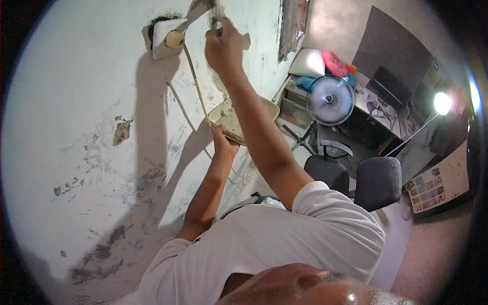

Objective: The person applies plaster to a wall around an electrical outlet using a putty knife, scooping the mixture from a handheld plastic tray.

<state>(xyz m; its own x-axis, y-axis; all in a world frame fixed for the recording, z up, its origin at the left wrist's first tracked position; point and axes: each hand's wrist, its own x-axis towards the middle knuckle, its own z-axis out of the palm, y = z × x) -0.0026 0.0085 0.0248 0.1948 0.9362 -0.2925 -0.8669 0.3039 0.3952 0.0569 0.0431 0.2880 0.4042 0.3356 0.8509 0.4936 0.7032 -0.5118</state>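
Observation:
My right hand [226, 48] is raised to the white wall [86, 76], its fingers closed round something small and dark that I cannot make out. Rough grey patches of filler or bare plaster show on the wall beside its fingertips. Lower down, my left hand [224, 143] grips the near edge of a shallow cream tray [272, 108], thumb up at its rim. A pale paste-like coating shows inside the tray, partly hidden behind my right forearm. Left of my right hand, a round plug [174, 39] sits in a white wall socket [160, 44], and its cord [195, 81] hangs down past the tray.
A round fan [329, 99] stands to the right, before a desk holding a white pillow [308, 63] and a red cushion [334, 64]. Nearer are a dark office chair [377, 184] and a lit lamp [441, 103]. A ragged hole surrounds the socket.

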